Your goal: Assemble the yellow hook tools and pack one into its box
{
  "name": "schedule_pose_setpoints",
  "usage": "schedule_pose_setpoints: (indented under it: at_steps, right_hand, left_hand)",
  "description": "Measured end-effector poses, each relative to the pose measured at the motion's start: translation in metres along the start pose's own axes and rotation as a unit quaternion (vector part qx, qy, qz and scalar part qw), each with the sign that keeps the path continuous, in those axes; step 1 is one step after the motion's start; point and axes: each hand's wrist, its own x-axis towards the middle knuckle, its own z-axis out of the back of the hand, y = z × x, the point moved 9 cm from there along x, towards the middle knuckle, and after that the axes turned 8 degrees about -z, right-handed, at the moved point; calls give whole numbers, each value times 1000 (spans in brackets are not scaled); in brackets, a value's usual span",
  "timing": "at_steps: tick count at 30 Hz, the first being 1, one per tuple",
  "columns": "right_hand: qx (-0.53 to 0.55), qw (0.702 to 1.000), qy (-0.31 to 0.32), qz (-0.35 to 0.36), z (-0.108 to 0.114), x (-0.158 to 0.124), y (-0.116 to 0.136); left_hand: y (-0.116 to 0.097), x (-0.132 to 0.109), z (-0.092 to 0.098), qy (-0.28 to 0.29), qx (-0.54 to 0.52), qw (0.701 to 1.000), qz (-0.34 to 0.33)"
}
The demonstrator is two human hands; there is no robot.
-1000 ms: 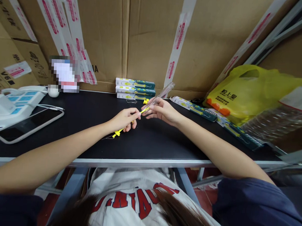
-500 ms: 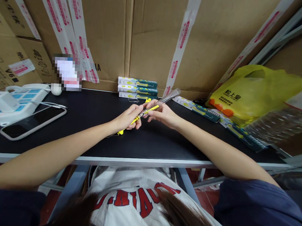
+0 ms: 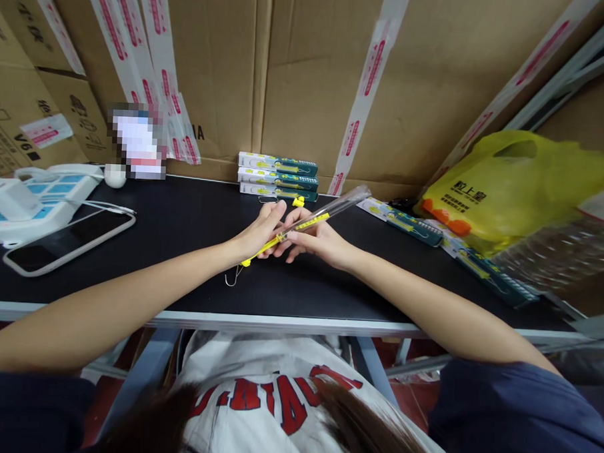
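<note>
My left hand [image 3: 260, 230] is closed around a thin yellow rod [image 3: 261, 249], with a bent wire hook [image 3: 230, 279] at its near end. A clear plastic tube [image 3: 347, 199] slants up to the right; my right hand [image 3: 326, 241] pinches its lower part between thumb and fingers. Inside the tube shows a yellow strip with dark marks, in line with the rod, like a tubular spring scale. The fingers partly hide where rod and tube meet. Just beyond my hands, a small yellow cap [image 3: 298, 201] lies on the black table, near a wire loop [image 3: 269, 200].
Stacked narrow boxes [image 3: 278, 174] stand at the back, before a cardboard wall. To the right are two more narrow boxes [image 3: 401, 221] and a yellow plastic bag [image 3: 514, 189]. A phone [image 3: 71, 240] and a white power strip [image 3: 58, 196] lie left.
The yellow strip now sits farther up inside the tube. My right hand has slid to the tube's lower part, and the hook hangs clear below my left hand.
</note>
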Motion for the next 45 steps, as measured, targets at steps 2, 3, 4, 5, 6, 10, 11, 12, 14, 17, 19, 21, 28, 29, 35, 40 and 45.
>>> schedule_pose_setpoints:
  at_steps: [2,3,4,5,6,10,11,12,14,17,19,21,28,29,35,40,45]
  right_hand:
    - [7,1000,14,-13,-5,0,-2]
    - [11,1000,16,-16,-6,0,-2]
    - [15,1000,14,-17,-4,0,-1]
    - [18,1000,8,-14,0,0,2]
    - [20,1000,-4,-8,6,0,6]
    - [14,997,-72,26,45,-3,27]
    - [12,996,-86,32,55,-4,32]
    - [9,994,-99,37,64,-5,37]
    - [1,991,-125,45,79,-7,44]
    - [-14,986,-156,54,94,-10,50]
    - [-17,985,-161,56,97,-11,51]
    - [-14,986,-158,55,95,-11,50]
    - [-6,990,-135,50,83,-11,50]
    - [-5,990,-133,50,82,-11,50]
    - [-20,989,-138,44,81,-11,48]
    - [-37,988,-142,50,77,-9,45]
    - [-54,990,-121,49,60,-5,37]
  left_hand:
    - [1,2,2,-9,-2,1000,1]
    - [1,3,3,-11,-8,1000,0]
    - [1,4,4,-12,-16,1000,0]
    - [1,4,4,-13,-25,1000,0]
    - [0,5,5,-13,-31,999,0]
    - [0,3,3,9,-34,999,14]
    - [0,2,1,21,-35,999,16]
    - [0,2,-1,34,-36,999,17]
    - [1,1,-4,53,-36,998,16]
    - [2,0,-7,73,-28,997,7]
    - [1,1,-8,86,-18,996,-7]
    - [0,1,-8,94,-2,995,-28]
    - [-16,-2,3,40,112,986,-117]
    - [-19,-3,4,32,128,983,-127]
    - [-44,-12,4,13,267,934,-236]
    - [-56,-18,2,-2,338,894,-295]
    - [-59,-20,0,-1,342,888,-309]
